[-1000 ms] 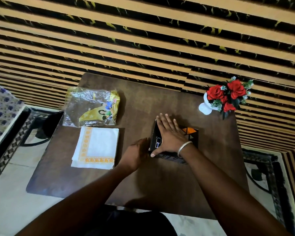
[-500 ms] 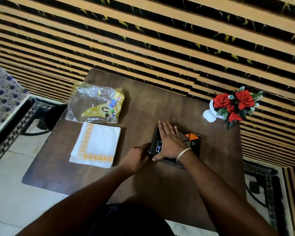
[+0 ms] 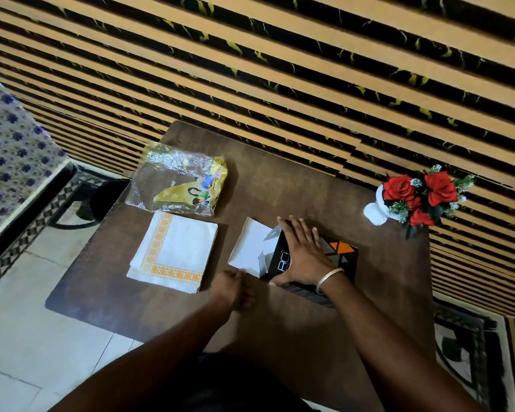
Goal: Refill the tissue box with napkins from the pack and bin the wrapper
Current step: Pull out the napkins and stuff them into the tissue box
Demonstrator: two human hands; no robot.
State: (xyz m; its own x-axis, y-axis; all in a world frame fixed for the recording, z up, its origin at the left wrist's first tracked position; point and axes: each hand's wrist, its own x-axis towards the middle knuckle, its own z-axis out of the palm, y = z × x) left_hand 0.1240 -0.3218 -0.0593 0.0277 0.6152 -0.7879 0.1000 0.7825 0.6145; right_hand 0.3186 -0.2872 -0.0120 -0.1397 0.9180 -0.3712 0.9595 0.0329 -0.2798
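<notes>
The head camera looks down on a dark brown tabletop [image 3: 295, 185] set against a wall of tan and black stripes.

The black tissue box [image 3: 338, 254], with its orange and grey triangle print, lies on the right half of the tabletop, nearer the front edge than the back. Its end flap [image 3: 250, 248] is folded out to the left and shows a white inside, lying almost flat on the wood.

The right hand [image 3: 302, 254] rests palm down on top of the box, fingers together and stretched toward the back edge, thumb hooked over the near side. A silver bangle [image 3: 329, 278] sits on that wrist.

The left hand [image 3: 234, 288] is at the near corner of the open flap, fingers curled in; its fingertips touch that corner, but whether they pinch it cannot be told.

A stack of white napkins [image 3: 176, 251] with an orange border lies just left of the flap, apart from it. The empty clear and yellow wrapper [image 3: 179, 182] lies just behind the napkins, near the back left corner.

A white vase of red roses [image 3: 419, 194] stands at the back right corner, well apart from the box.
</notes>
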